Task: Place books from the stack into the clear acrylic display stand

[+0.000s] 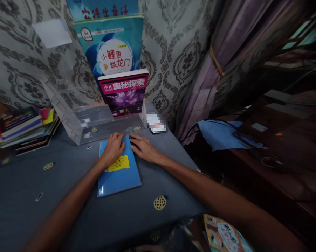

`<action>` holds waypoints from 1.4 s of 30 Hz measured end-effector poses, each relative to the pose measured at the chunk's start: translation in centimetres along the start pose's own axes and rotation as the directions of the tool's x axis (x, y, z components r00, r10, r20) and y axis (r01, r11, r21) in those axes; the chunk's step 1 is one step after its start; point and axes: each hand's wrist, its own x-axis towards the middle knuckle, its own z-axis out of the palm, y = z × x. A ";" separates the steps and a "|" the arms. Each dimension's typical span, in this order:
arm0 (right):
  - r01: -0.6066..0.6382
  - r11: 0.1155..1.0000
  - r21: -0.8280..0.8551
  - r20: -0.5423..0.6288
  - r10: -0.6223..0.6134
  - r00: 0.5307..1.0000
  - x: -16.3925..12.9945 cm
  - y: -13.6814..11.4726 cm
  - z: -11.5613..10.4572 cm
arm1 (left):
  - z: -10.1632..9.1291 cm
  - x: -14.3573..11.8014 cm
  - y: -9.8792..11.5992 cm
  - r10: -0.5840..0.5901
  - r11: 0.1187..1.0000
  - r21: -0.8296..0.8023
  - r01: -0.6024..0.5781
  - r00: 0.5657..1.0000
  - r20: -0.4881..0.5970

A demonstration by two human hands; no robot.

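In the head view, a blue book (119,171) with a yellow patch on its cover lies flat on the bench (29,182), which is covered by a dark grey cloth printed with small yellow pineapples. The left hand (112,147) rests palm down on the upper part of the cover, fingers spread and lightly curled, pressing on the book rather than gripping it. The right hand (142,147) lies flat and open just beside it, fingertips touching the book's upper right corner and the rest of the hand on the cloth. Just beyond the hands stands a clear acrylic rack (76,119) against the patterned wall, its tiers holding upright books: a magenta magazine (124,92) in front, a teal picture book (112,47) behind it, and another blue one (102,8) at the top. To the left of the rack, a stack of books (23,127) lies on the bench. A purple curtain (207,73) tied with a cord hangs at the right, a blue cloth (217,134) lies on dark furniture beyond the bench's edge, and a colourful book (222,234) shows low down, below the right forearm.
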 end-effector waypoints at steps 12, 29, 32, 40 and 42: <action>-0.008 1.000 0.027 -0.009 0.008 1.000 -0.3 -0.4 -0.2 | 0.6 1.6 -1.0 -0.182 0.973 -0.152 0.172 0.982 -0.057; 0.028 1.000 -0.001 -0.031 -0.028 0.999 -0.2 -0.2 0.1 | -0.5 0.7 0.1 -0.085 0.964 -0.263 0.048 0.988 -0.132; 0.043 0.997 -0.061 0.012 -0.043 0.999 0.0 -0.5 -0.1 | -0.9 0.3 1.1 0.008 0.997 -0.081 -0.014 0.997 -0.082; 0.075 0.994 -0.080 0.014 -0.074 0.997 -0.1 -0.4 0.2 | -1.5 -1.3 1.0 0.099 0.993 0.055 -0.101 0.994 0.047; 0.091 0.992 -0.093 0.019 -0.090 0.996 -0.3 -0.6 0.2 | -1.4 -1.5 0.4 0.119 0.992 0.026 -0.120 0.992 0.043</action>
